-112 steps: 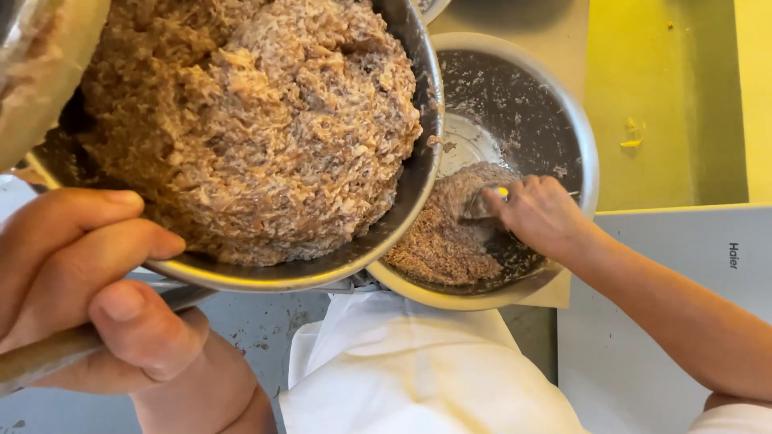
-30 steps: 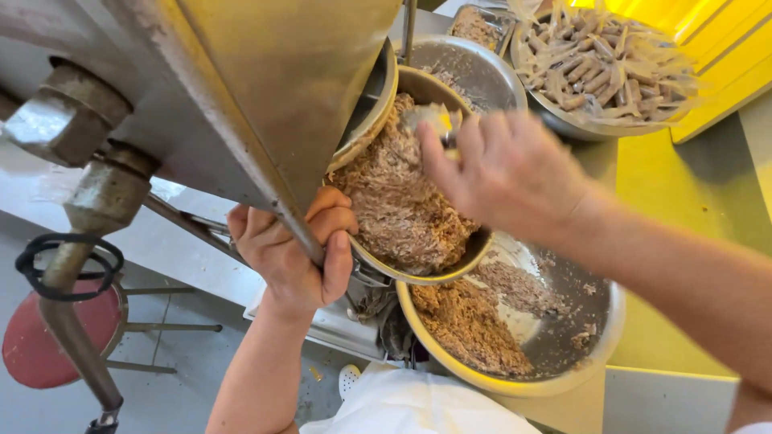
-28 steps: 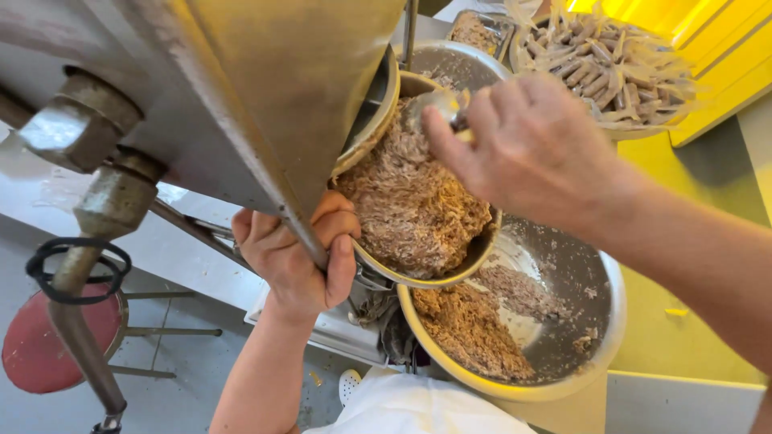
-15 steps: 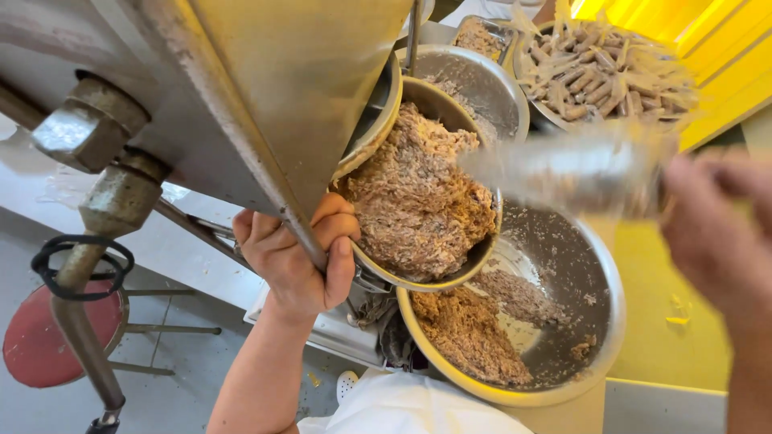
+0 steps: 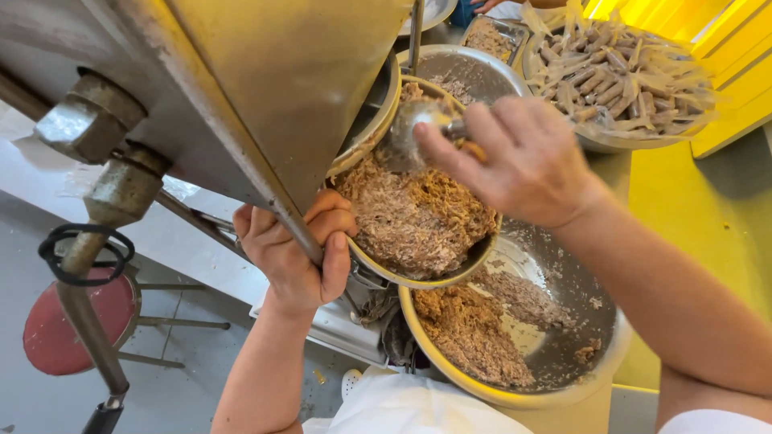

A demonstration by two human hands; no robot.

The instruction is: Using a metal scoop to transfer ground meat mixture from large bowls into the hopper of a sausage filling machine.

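Item: round steel bowl (image 5: 482,255) heaped with brown shredded filling (image 5: 414,217), tilted against the lip of a large steel hopper (image 5: 273,88). Left hand (image 5: 297,249), at 9 o'clock of the bowl, was closed around its rim, thumb over the edge. Right hand (image 5: 515,161), at 1 o'clock, had fingers wrapped tight on the handle of a metal scoop (image 5: 410,133), its cup resting on the filling. At 5 o'clock: a wider steel basin (image 5: 599,370), part-filled with the same mix. At 2 o'clock: a tray of pale rolled pieces (image 5: 619,76).
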